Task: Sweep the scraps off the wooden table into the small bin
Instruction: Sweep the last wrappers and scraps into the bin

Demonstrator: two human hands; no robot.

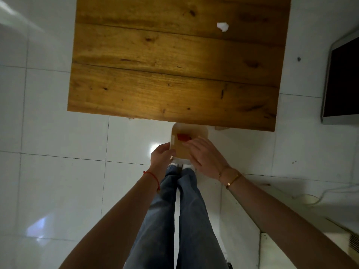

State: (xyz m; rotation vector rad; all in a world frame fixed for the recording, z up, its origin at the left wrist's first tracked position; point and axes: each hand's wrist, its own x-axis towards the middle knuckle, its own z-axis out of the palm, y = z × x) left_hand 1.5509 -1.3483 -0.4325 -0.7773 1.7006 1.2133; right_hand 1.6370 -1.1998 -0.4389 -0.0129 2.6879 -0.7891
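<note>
The small beige bin (202, 130) hangs just below the near edge of the wooden table (155, 78), held above the floor. My left hand (162, 155) grips its left wall. A red scrap (183, 137) lies inside the bin. My right hand (206, 158) hovers over the bin's right side, fingers spread, fingertips close to the red scrap; whether it touches the rim I cannot tell. One crumpled white scrap (222, 26) rests on the table at the far right.
White floor tiles (58, 171) surround the table. A dark screen with a pale frame (342, 80) lies on the floor to the right. My legs in jeans (184, 220) stand below the bin. A white cable (310, 197) runs at lower right.
</note>
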